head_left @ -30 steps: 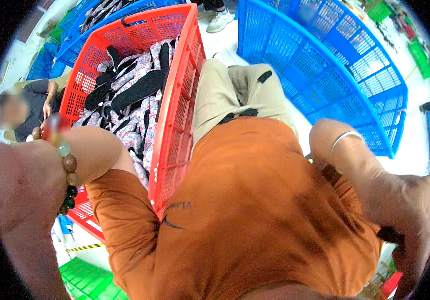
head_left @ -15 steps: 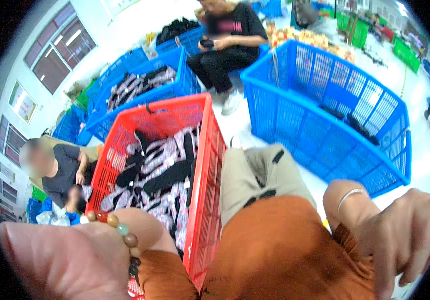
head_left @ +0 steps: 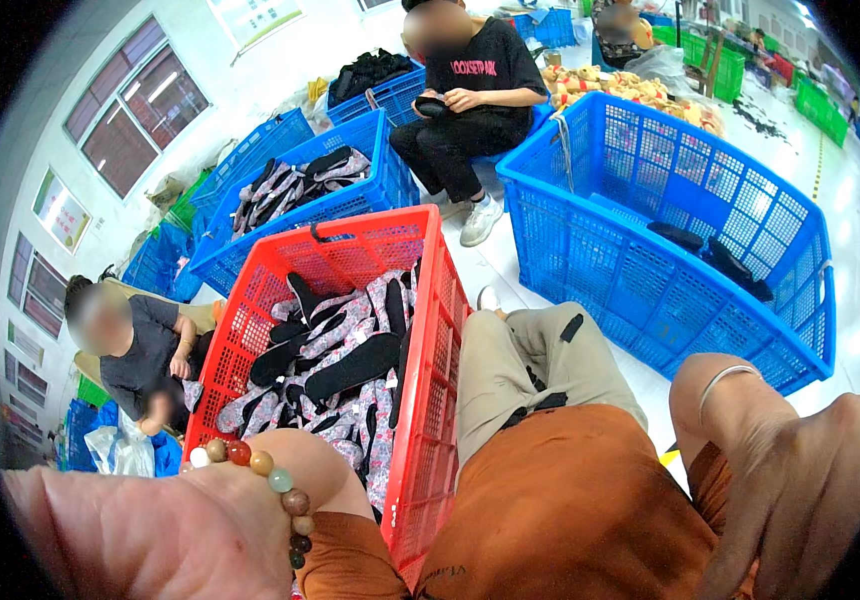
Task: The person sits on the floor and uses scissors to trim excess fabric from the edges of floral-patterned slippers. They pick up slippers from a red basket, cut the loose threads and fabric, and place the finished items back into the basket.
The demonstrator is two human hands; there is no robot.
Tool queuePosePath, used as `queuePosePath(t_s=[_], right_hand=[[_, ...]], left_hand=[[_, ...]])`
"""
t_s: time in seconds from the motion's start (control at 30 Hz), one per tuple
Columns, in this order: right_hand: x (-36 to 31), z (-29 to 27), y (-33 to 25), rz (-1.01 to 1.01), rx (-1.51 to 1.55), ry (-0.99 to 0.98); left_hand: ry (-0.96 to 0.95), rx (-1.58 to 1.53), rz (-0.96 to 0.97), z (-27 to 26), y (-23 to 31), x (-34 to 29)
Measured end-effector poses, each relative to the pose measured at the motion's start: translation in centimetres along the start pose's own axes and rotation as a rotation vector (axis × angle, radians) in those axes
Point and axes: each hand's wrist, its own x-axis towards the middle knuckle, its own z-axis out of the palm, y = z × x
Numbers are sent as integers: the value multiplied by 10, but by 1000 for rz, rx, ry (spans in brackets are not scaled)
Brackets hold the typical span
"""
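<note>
A seated person's left hand [head_left: 140, 530], fingers out of view, and right hand [head_left: 810, 490], fingers loosely spread, are both raised and empty. The red crate [head_left: 430, 330] of patterned insoles [head_left: 340, 350] sits just beyond the left hand; reaching in would best start with one top insole.

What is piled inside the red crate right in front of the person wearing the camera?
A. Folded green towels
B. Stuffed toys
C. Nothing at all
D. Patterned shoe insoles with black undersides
D: the red crate holds a heap of flat, foot-shaped patterned insoles, some turned black side up, next to the person's left hand.
</note>
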Motion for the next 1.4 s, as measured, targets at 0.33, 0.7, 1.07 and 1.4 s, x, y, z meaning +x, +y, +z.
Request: queuePosePath(t_s=[0.33,0.7,1.07,1.4], right_hand=[[6,-15,18,8,-22,-6],[9,-20,25,-2,-25,-10],[10,-22,25,-11,-26,-5],[9,-24,27,-27,-21,-9]], left_hand=[[8,12,-23,6,-4,-5],[5,26,-25,6,-1,-7],[4,43,-34,6,0,-8],[0,54,-37,7,2,-10]])
